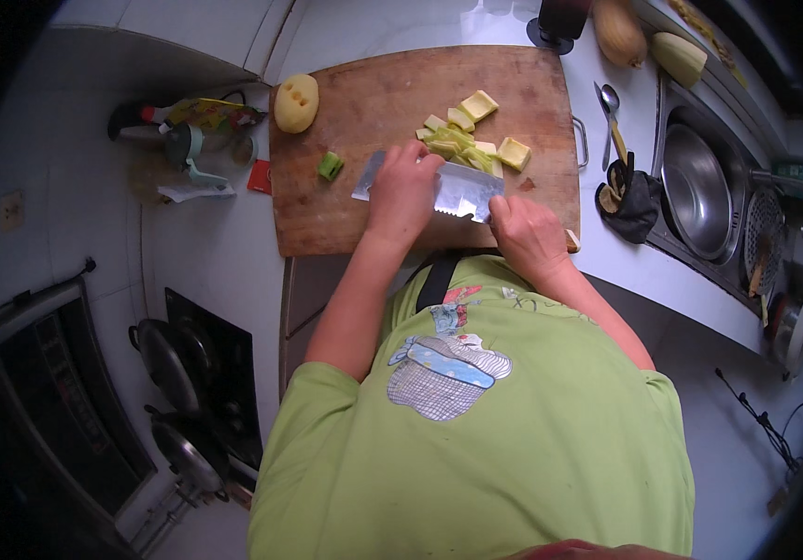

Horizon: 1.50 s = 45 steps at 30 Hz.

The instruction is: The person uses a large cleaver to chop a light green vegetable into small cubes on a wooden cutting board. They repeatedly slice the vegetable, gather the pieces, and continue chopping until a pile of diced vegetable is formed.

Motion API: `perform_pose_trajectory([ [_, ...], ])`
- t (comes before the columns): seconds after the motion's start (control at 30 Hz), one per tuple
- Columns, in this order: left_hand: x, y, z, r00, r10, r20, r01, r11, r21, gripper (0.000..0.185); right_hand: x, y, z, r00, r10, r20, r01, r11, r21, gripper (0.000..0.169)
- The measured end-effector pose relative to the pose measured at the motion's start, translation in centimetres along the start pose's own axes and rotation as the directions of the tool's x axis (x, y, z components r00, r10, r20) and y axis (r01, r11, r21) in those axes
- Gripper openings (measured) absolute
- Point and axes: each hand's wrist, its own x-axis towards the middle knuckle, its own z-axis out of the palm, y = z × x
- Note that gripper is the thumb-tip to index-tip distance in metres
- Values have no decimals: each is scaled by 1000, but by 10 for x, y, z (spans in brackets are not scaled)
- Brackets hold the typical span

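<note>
My right hand (529, 234) grips the handle of a cleaver (468, 192) near the front right of the wooden cutting board (366, 105). The cleaver's broad blade lies nearly flat, pointing left, with a toothed edge towards me. My left hand (403, 189) lies across the blade, its fingers bent over the far edge. Whether it grips the blade or slices under it is hidden. Beyond the blade lies a heap of pale green vegetable slices (454, 142). Thicker chunks (478, 106) sit behind and to the right of it. A green end piece (330, 166) lies left of the blade.
A peeled, pitted potato-like vegetable (296, 103) sits at the board's far left corner. Right of the board are a spoon (610, 98), a black cloth item (631, 199) and a sink with a metal basin (699, 189). Two squashes (618, 31) lie at the back right. Pans (188, 451) stand left.
</note>
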Motion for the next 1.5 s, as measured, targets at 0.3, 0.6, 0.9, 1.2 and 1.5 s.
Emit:
perform_pose_trajectory([
  [0.3, 27, -28, 43, 949, 55, 310, -79, 995, 66, 16, -20, 9, -12, 1000, -26, 15, 26, 999, -48, 12],
  [0.6, 66, -35, 35, 995, 21, 98, -20, 1000, -19, 20, -35, 25, -21, 977, 54, 206, -84, 987, 140, 24],
  [0.9, 107, -20, 54, 896, -154, 417, 118, 987, 113, 31, -22, 45, -16, 946, 25, 322, -88, 979, 183, 9],
  [1.2, 95, -2, 3, 951, -220, -217, 201, 974, -103, 31, 20, 71, 2, 966, 29, 258, -20, 999, -37, 10],
  [1.5, -12, -25, 9, 626, -609, -487, 96, 680, -727, 29, 14, 49, -19, 930, 87, 358, -170, 963, 208, 13],
])
